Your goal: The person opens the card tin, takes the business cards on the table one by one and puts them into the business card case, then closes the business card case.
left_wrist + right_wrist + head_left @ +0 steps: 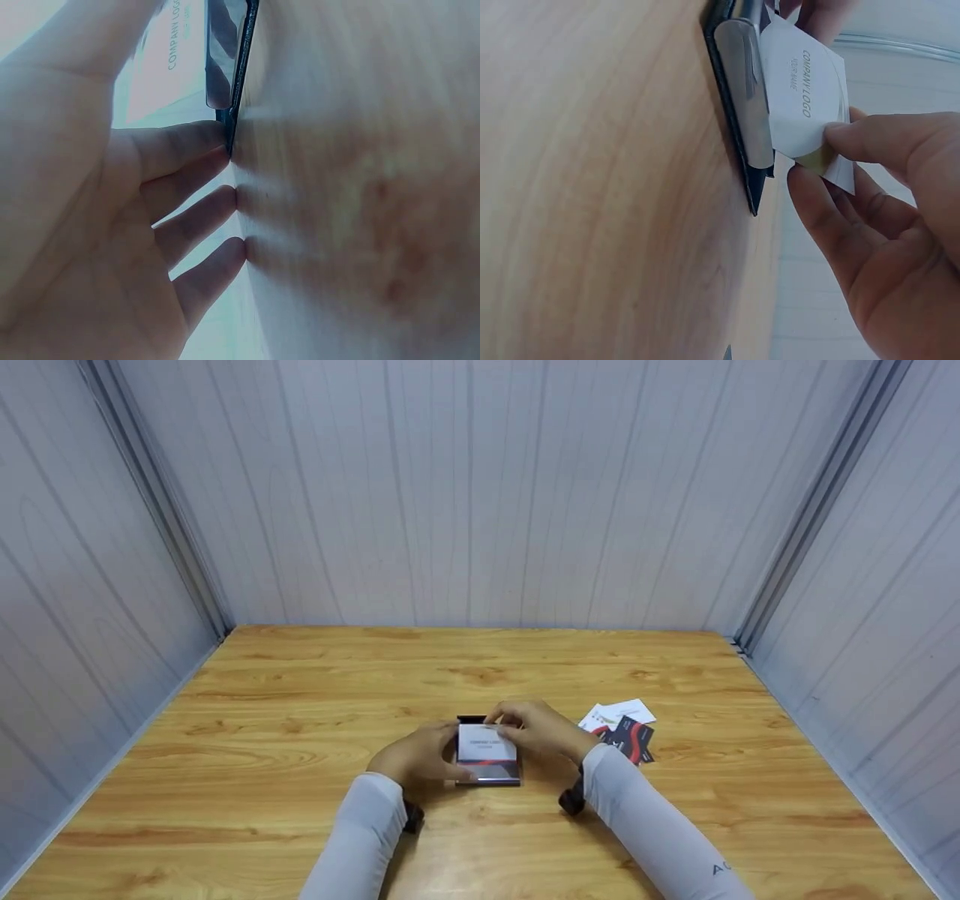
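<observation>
A black and silver business card case (pixel 501 773) lies opened on the wooden table. My left hand (pixel 421 755) holds it at its left side, thumb near the front and fingertips along the edge. A white business card (pixel 791 112) with "COMPANY LOGO" printed on it slants up out of the case, its lower part inside. My right hand (pixel 541 727) pinches the card's outer end between thumb and fingers; the right wrist view shows the thumb on its printed face. Beside the case's silver cover (pixel 221 56), the left fingers reach down to the tabletop.
Loose business cards, a black and red one (pixel 636 737) and white ones (pixel 628 709) among them, lie overlapping to the right of my right hand. Pale panelled walls (pixel 480 495) enclose the table (pixel 300 675) at the back and both sides.
</observation>
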### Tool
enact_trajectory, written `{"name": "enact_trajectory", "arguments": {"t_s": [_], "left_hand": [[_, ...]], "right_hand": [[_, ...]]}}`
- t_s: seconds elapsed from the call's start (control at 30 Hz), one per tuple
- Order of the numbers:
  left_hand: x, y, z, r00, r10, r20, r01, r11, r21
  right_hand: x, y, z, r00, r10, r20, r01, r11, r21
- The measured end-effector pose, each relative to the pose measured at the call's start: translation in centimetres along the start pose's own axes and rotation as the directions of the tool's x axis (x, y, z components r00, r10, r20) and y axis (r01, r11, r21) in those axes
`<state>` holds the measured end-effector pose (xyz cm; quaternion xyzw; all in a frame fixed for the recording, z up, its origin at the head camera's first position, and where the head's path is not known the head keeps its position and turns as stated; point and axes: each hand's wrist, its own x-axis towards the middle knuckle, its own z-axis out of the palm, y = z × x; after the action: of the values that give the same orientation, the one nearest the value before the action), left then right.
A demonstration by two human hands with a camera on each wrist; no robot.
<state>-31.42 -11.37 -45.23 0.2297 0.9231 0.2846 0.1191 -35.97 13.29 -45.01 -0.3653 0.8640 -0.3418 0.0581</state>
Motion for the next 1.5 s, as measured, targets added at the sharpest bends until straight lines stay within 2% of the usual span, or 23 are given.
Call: {"name": "enact_trajectory", "arguments": {"t_s": [0.2, 0.33, 0.8, 1.13, 1.5], "left_hand": [[-0.09, 0.13, -0.05, 0.998, -0.062, 0.021, 0.062, 0.998, 0.024], [-0.15, 0.25, -0.06, 0.994, -0.101, 0.028, 0.1, 0.994, 0.034], [-0.45, 0.34, -0.15, 0.993, -0.112, 0.043, 0.112, 0.994, 0.001], [-0.26, 0.15, -0.16, 0.99, -0.129, 0.055, 0.129, 0.992, -0.007], [-0.56, 0.19, -0.13, 0.994, -0.103, 0.045, 0.102, 0.995, 0.015]], "right_hand": [[-0.06, 0.11, 0.34, 0.999, -0.034, 0.016, 0.035, 0.999, -0.036], [-0.06, 0.07, 0.49, 0.998, -0.034, 0.055, 0.037, 0.998, -0.057], [-0.46, -0.48, 0.68, 0.985, -0.027, 0.173, 0.041, 0.996, -0.074], [-0.49, -0.76, 0.64, 0.98, -0.063, 0.19, 0.085, 0.99, -0.111], [-0.3, -0.83, 0.8, 0.979, -0.061, 0.193, 0.101, 0.974, -0.205]]}}
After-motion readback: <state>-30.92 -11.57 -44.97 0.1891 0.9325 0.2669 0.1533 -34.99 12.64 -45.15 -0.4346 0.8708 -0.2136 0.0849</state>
